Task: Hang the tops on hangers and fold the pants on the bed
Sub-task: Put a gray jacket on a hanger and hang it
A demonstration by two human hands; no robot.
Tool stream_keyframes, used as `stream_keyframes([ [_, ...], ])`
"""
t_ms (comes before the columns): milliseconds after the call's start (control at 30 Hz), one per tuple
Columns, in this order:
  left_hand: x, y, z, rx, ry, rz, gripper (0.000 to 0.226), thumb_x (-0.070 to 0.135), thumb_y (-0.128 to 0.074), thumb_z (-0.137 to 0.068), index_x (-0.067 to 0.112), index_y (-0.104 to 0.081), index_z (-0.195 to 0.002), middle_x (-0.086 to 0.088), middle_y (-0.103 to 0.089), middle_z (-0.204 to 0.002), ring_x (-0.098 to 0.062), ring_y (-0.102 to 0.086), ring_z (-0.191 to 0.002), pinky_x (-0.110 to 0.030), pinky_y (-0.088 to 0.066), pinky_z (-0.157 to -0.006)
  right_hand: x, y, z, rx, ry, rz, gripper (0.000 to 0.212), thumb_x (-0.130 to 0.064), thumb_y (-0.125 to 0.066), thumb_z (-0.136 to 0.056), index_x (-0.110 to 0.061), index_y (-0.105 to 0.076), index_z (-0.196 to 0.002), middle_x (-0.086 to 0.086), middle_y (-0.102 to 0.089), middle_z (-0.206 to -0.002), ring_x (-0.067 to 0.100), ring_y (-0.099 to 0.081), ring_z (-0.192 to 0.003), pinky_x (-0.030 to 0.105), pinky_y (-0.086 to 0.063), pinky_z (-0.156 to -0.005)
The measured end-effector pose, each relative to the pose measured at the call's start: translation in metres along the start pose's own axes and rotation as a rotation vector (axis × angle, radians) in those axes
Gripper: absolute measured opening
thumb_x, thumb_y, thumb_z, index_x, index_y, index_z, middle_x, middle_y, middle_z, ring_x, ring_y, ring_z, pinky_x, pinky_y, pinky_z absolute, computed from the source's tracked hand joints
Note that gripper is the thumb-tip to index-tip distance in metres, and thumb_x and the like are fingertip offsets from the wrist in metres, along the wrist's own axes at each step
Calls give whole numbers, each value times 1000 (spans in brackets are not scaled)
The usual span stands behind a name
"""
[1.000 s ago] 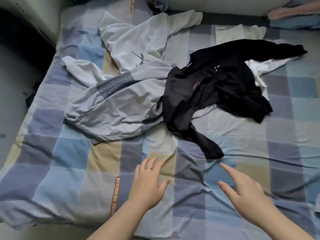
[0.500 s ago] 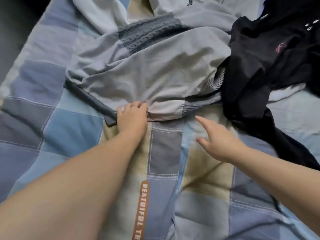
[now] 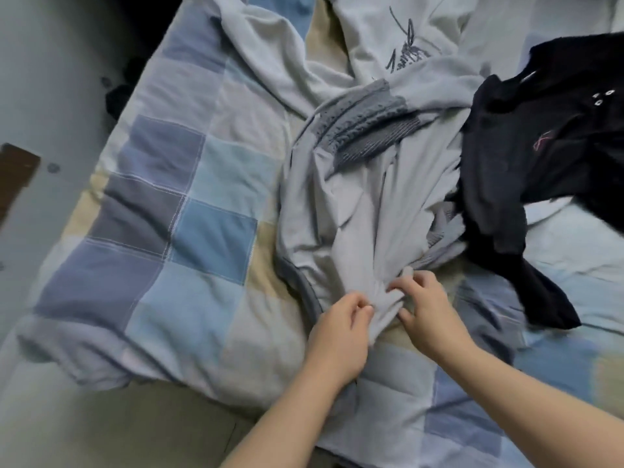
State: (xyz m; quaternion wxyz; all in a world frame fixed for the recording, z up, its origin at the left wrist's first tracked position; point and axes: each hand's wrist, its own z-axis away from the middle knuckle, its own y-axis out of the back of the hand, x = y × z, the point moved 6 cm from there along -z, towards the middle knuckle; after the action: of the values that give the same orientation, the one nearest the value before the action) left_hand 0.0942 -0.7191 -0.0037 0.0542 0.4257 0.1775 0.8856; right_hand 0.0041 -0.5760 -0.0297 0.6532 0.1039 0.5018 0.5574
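Observation:
Light grey pants [image 3: 358, 211] with a darker ribbed waistband lie bunched on the checked bedspread [image 3: 189, 231]. My left hand [image 3: 341, 329] pinches the near edge of the pants' fabric. Beside it my right hand [image 3: 429, 312] grips the same gathered fold, fingers curled into the cloth. A pale grey top [image 3: 381, 45] with a dark scribble print lies behind the pants. A black top [image 3: 540, 157] with a small pink mark sprawls at the right, one sleeve trailing toward the near side.
The bed's left edge drops to a grey floor [image 3: 50, 96]. A dark item [image 3: 125, 92] lies on the floor by the bed, and a brown piece [image 3: 13, 177] shows at the far left. White fabric [image 3: 547, 211] peeks from under the black top.
Both hands have closed on the pants' near edge and drawn the fabric toward me into a bunch. The right hand was open half a second ago. My view has shifted.

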Motion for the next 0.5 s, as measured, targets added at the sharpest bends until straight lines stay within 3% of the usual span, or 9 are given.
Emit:
stream_keyframes([
  [100, 21, 1, 45, -55, -58, 33, 25, 51, -49, -97, 29, -49, -86, 11, -56, -72, -12, -55, -71, -41, -45, -69, -8, 33, 42, 26, -8, -49, 13, -7, -65, -86, -17, -62, -94, 3, -42, -105, 29, -48, -98, 42, -45, -88],
  [200, 53, 1, 77, -159, -139, -215, 49, 77, -58, -74, 37, -42, -96, 16, -62, -84, -11, -57, -78, -38, -41, -63, -24, 80, 84, 53, 11, -132, 15, -2, -60, -85, -15, -54, -83, 0, -41, -97, 20, -47, -90, 32, -40, -79],
  [267, 74, 2, 93, -155, -202, -477, 42, 57, -69, -78, 40, -39, -103, 12, -64, -98, -16, -59, -89, -37, -33, -62, -37, 114, 112, 66, 33, -166, 19, -2, -59, -85, -15, -49, -77, -2, -42, -92, 8, -47, -84, 23, -35, -71],
  [367, 112, 13, 113, -5, -209, -595, 37, 15, -60, -80, 37, -48, -107, 5, -62, -110, -27, -61, -98, -34, -34, -65, -51, 165, 152, 119, 41, -201, 17, -4, -61, -84, -11, -50, -73, 2, -45, -85, 14, -46, -78, 25, -36, -69],
  [500, 172, 21, 144, 226, -214, -604, 48, 6, -54, -72, 26, -60, -116, -6, -62, -115, -34, -55, -105, -38, -39, -82, -49, 240, 209, 289, -34, -336, 15, -17, -51, -79, -6, -49, -69, 3, -48, -71, 16, -42, -67, 32, -34, -63],
])
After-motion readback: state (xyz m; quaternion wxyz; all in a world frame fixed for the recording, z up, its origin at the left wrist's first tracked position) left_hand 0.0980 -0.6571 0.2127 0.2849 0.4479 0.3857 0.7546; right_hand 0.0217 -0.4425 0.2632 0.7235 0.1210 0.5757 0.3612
